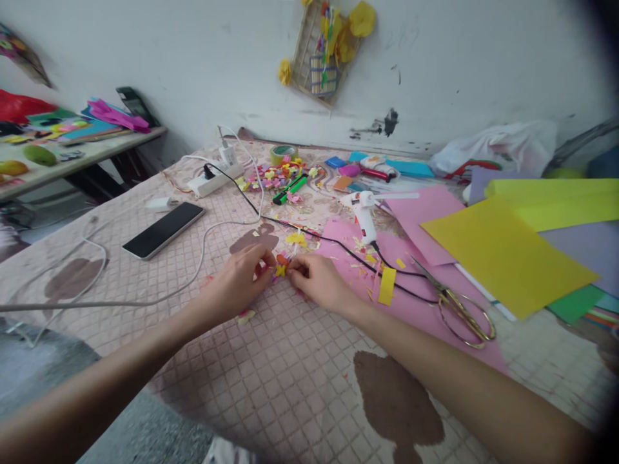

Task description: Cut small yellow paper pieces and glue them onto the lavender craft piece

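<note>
Both hands meet over the middle of the table, around a small cluster of yellow and orange foam flowers (281,268). My left hand (247,276) is closed, its thumb and fingers pinched at the left side of the cluster; what lies between the tips is hidden. From the right, my right hand (316,278) pinches the edge of the cluster with thumb and forefinger. A yellow paper scrap (296,239) lies just beyond the fingers. Near my left wrist rests a pale yellow foam piece (246,316).
A white glue gun (364,216) stands on pink paper (411,309), near gold-handled scissors (465,316). A phone (164,230), a power strip (215,180) and loose cables lie left. Behind are a green cutter (290,189) and piled foam flowers (271,177); yellow sheets (507,251) lie right.
</note>
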Demonstrator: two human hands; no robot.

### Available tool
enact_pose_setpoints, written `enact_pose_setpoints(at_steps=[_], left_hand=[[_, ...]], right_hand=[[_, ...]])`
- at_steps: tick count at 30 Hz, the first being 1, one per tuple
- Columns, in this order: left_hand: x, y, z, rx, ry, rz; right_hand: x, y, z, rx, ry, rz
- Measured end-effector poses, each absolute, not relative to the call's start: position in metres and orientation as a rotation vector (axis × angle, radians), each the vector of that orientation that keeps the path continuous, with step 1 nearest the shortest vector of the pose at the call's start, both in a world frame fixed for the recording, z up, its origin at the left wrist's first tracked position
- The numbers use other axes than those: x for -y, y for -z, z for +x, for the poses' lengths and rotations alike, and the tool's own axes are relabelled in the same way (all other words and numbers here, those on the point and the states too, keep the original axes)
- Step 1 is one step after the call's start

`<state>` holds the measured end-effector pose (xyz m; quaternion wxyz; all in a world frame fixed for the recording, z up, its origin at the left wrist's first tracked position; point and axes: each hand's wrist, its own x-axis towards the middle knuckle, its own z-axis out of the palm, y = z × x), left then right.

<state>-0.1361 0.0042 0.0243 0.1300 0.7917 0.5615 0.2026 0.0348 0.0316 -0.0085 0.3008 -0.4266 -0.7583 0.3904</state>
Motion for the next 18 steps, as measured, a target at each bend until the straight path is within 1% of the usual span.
enact_pose_setpoints(at_steps=[9,15,18], left_hand=[[0.004,-0.032,-0.146,-1.749,-0.796,2.165],[0.014,-0.022,-0.161,-1.784,-0.755,2.1],[0.018,-0.018,-0.165,-1.779,-0.75,2.098]], right_hand=[[-0.026,0.005,0.042,1.963,-1.039,-1.152],[-0.031,0.002,0.045,2.044,-0.752,-0.989],[-0.034,0.002,0.043,2.099,-0.709,-0.964]])
